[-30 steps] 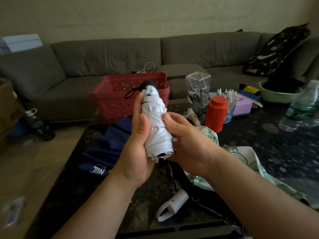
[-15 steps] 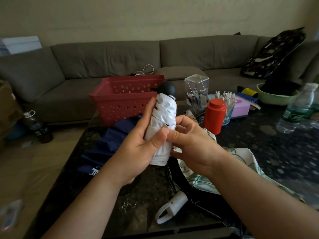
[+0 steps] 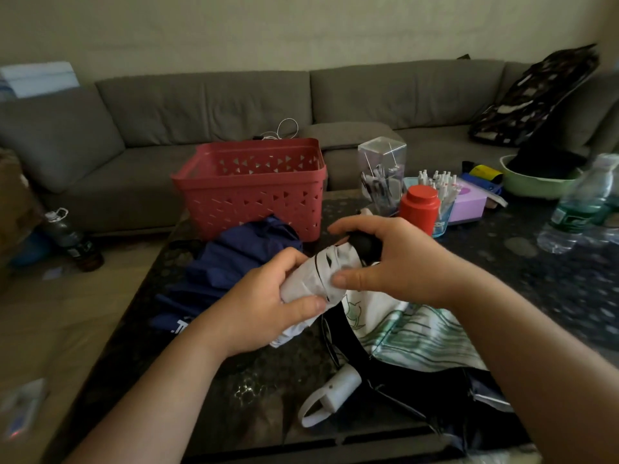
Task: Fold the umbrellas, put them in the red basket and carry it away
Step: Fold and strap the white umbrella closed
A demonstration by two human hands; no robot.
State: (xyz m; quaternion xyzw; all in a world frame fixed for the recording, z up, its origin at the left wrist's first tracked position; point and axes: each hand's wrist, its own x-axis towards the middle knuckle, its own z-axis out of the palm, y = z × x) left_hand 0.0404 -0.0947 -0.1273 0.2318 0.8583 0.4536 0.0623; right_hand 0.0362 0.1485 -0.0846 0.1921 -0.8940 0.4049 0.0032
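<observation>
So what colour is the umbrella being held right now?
White canopy with thin black lines, black handle end; the white umbrella shows in the head view.

Home living room: grey sofa (image 3: 207, 105), cluttered table (image 3: 552, 279)

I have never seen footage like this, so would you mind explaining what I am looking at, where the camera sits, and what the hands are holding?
There is no machine here: a person wears one wide-angle camera on the head, looking forward and down, so you see their own two bare arms. The left hand grips the rolled white umbrella around its cloth, while the right hand curls over its black handle end. Below lies a dark table. On it stand the red basket, which looks empty, a navy umbrella lying loose in front of it, and a green-patterned umbrella spread open on the right. Also there: a red canister, a clear pen box and a water bottle. A grey sofa stands behind.
</observation>
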